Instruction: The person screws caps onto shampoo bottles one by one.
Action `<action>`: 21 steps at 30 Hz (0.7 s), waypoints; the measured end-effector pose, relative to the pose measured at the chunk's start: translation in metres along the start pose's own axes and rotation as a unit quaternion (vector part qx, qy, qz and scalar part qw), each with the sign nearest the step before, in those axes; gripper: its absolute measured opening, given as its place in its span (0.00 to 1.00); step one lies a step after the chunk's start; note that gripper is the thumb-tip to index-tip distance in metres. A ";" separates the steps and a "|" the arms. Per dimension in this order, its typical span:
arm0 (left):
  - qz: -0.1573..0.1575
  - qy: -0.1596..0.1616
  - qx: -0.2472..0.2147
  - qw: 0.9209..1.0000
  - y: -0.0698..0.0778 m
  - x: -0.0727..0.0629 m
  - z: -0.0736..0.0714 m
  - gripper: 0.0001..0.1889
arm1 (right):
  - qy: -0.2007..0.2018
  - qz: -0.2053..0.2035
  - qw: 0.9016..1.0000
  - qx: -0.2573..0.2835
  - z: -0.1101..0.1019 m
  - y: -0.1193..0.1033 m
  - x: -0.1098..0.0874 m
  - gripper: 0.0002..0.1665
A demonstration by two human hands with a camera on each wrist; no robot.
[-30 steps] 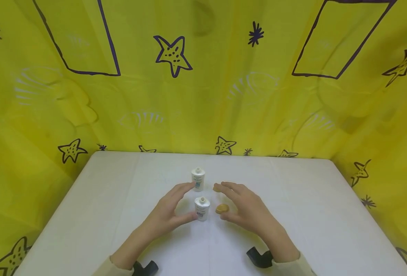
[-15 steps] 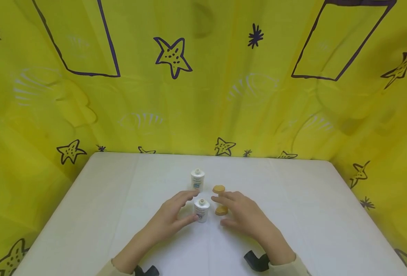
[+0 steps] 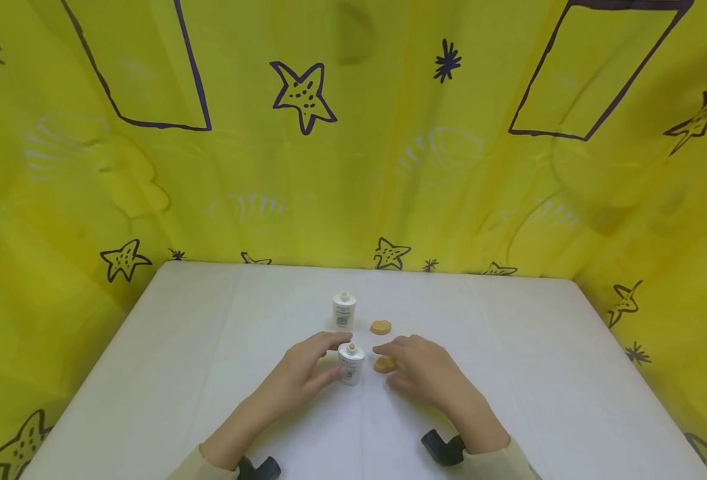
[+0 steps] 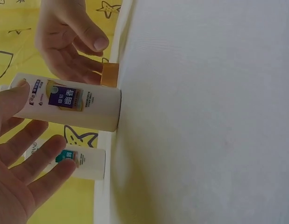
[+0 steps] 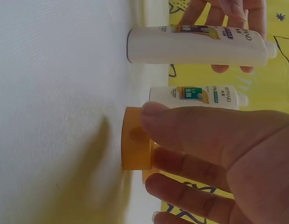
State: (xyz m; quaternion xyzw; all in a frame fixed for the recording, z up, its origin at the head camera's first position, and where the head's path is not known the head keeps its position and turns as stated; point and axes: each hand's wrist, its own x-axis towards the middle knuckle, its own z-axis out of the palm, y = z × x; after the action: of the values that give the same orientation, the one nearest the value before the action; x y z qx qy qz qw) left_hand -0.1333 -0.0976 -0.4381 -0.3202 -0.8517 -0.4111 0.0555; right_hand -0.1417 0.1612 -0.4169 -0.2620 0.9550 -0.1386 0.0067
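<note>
Two white shampoo bottles stand upright and uncapped. The nearer bottle (image 3: 350, 365) has a purple label (image 4: 65, 96); the farther bottle (image 3: 344, 313) has a green one (image 5: 193, 93). My left hand (image 3: 302, 370) is around the nearer bottle, thumb at its upper side and fingers spread, not closed round it. To the right lie two orange caps, the nearer cap (image 5: 136, 140) and the farther cap (image 3: 380, 327). My right hand (image 3: 422, 370) hovers at the nearer cap, thumb and fingers on either side without a clear pinch.
A white-covered table (image 3: 257, 307) carries the bottles and caps. Behind it and at its sides hangs a yellow curtain (image 3: 353, 167) with starfish drawings. Black wrist mounts (image 3: 443, 448) show below both hands.
My right hand has drawn back from the farther cap, uncovering it, and its fingers have come closer round the nearer cap. My left fingers have moved from the farther bottle to behind the nearer one.
</note>
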 end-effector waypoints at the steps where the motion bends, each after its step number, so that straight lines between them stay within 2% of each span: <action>1: -0.004 -0.002 -0.005 1.000 0.001 0.001 0.000 0.26 | -0.002 0.004 1.000 0.001 0.001 0.000 0.001 0.25; 10: -0.049 -0.024 -0.073 0.996 -0.002 0.005 0.001 0.22 | -0.013 0.029 0.999 0.006 0.006 -0.003 0.017 0.13; 17: -0.047 -0.026 -0.103 0.993 -0.005 0.008 0.004 0.18 | -0.009 0.040 0.999 0.004 0.000 -0.002 0.024 0.06; 21: -0.041 -0.027 -0.116 0.992 -0.006 0.010 0.005 0.17 | 0.012 0.040 0.999 0.017 -0.013 -0.002 0.026 0.06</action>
State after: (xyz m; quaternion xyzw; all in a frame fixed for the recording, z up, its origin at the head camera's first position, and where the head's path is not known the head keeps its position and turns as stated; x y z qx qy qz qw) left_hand -0.1440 -0.0916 -0.4423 -0.3001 -0.8121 -0.5000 -0.0220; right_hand -0.1641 0.1495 -0.4025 -0.2222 0.9622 -0.1575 0.0050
